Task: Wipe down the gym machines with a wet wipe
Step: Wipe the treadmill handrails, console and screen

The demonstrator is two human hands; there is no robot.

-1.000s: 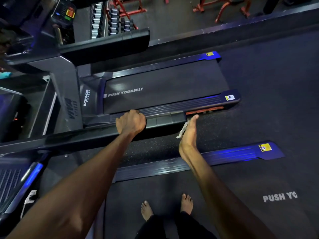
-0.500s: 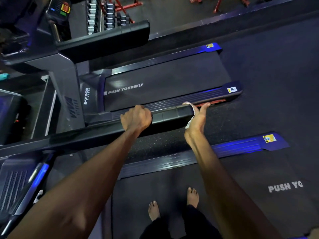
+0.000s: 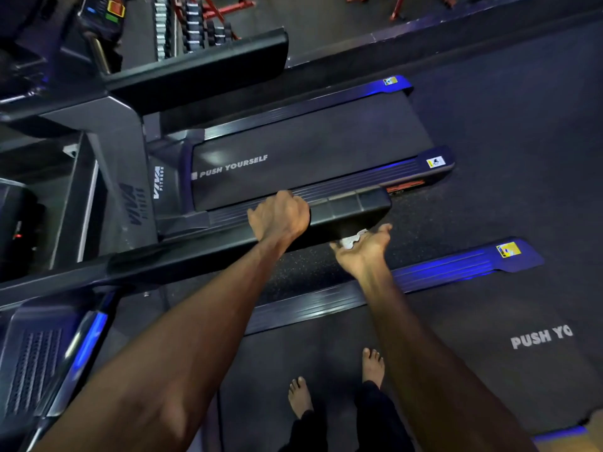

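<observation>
Left hand (image 3: 279,215) grips one handrail (image 3: 342,212), right hand (image 3: 363,247) holds one wipe (image 3: 352,239) — two treadmills

Fingers of left hand (image 3: 279,216) curled out of sight over far side of handrail (image 3: 202,252); wet wipe (image 3: 354,239) mostly tucked under rail end and behind right hand (image 3: 362,247); console (image 3: 104,14) cut by top edge; warning stickers (image 3: 435,162) too small to read; legs cropped at bottom edge

You are showing two hands (image 3: 280,216) (image 3: 363,247), one wipe (image 3: 354,239), two bare feet (image 3: 300,398) (image 3: 373,367), and standing among two treadmills (image 3: 310,154) (image 3: 456,370).
</observation>
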